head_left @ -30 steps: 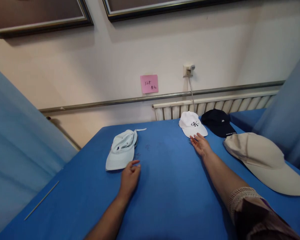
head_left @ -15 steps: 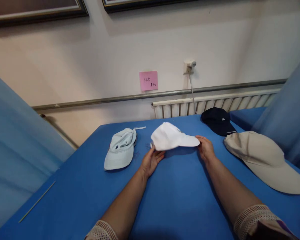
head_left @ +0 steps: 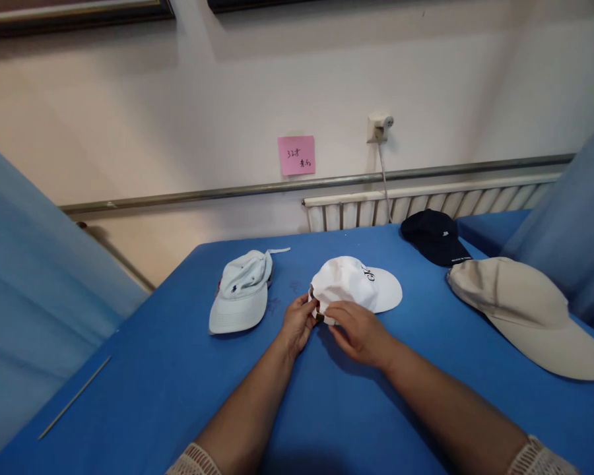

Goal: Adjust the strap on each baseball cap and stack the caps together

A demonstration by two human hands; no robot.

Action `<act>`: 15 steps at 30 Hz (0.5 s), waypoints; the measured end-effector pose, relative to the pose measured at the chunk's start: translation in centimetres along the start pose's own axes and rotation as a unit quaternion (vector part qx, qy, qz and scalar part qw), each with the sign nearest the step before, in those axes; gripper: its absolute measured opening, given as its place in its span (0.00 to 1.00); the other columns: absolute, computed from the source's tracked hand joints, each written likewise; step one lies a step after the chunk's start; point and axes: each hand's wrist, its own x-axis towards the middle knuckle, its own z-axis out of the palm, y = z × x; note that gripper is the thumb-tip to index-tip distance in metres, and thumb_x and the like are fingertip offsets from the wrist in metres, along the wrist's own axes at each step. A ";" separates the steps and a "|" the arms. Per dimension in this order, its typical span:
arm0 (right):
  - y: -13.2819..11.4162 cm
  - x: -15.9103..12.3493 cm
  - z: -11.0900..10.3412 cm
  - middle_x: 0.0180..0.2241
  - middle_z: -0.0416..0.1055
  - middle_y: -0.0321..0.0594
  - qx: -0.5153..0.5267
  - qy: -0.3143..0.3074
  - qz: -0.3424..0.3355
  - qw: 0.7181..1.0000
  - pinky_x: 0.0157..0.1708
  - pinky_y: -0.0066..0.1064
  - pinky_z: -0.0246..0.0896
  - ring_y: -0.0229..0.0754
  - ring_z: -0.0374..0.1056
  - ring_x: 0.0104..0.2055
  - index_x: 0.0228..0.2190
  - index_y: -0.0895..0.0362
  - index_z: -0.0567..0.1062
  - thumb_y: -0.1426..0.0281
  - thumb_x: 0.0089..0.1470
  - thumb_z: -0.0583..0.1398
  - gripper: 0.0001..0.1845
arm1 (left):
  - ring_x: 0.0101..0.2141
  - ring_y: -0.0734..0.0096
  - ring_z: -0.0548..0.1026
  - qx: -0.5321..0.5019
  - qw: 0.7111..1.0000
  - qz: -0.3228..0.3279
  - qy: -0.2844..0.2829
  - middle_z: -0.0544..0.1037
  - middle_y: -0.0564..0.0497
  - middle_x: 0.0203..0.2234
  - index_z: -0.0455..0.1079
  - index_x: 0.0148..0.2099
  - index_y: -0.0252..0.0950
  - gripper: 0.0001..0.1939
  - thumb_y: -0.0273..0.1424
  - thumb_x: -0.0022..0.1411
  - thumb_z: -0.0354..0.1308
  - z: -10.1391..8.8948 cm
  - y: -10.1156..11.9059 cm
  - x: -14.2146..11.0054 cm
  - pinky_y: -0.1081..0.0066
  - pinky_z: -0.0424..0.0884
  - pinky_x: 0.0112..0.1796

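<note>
A white cap with a black logo point(head_left: 356, 285) lies in the middle of the blue table point(head_left: 188, 396), its brim pointing right. My left hand point(head_left: 297, 323) pinches the cap's back edge from the left. Beside it, my right hand point(head_left: 360, 331) grips the same back edge, fingers curled over the fabric. A pale blue cap point(head_left: 241, 297) rests to the left of both hands, untouched.
A navy cap point(head_left: 433, 236) lies at the far right of the table, with a large beige cap point(head_left: 519, 310) in front of it. Blue curtains hang on both sides. A thin stick point(head_left: 74, 397) lies near the table's left edge. A radiator and a pink note are on the wall behind.
The white cap was taken from the back of the table to the middle and set down. My right hand left the brim and joined the left at the cap's back edge.
</note>
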 end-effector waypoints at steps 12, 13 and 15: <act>2.3 -0.6 2.7 0.41 0.73 0.43 0.004 -0.117 0.233 0.965 0.45 0.34 0.60 0.46 0.67 0.46 0.50 0.56 0.66 0.82 0.48 0.55 0.27 | 0.53 0.59 0.69 0.519 0.789 0.330 0.014 0.72 0.45 0.52 0.72 0.48 0.38 0.14 0.28 0.58 0.59 -1.1 0.1 -1.2 0.58 0.66 0.53; 2.3 -0.6 2.7 0.41 0.73 0.43 0.007 -0.115 0.233 0.966 0.45 0.34 0.60 0.45 0.67 0.46 0.50 0.56 0.67 0.82 0.48 0.55 0.26 | 0.51 0.61 0.70 0.556 0.758 0.339 -0.036 0.75 0.46 0.49 0.73 0.46 0.39 0.12 0.28 0.59 0.57 -1.0 0.1 -1.5 0.58 0.64 0.53; 2.3 -0.7 2.8 0.42 0.72 0.43 0.006 -0.110 0.233 0.966 0.45 0.34 0.59 0.45 0.67 0.45 0.49 0.56 0.67 0.81 0.48 0.56 0.25 | 0.46 0.63 0.73 0.606 0.721 0.315 -0.120 0.77 0.49 0.43 0.73 0.44 0.40 0.10 0.28 0.60 0.56 -0.6 0.0 -2.0 0.59 0.65 0.51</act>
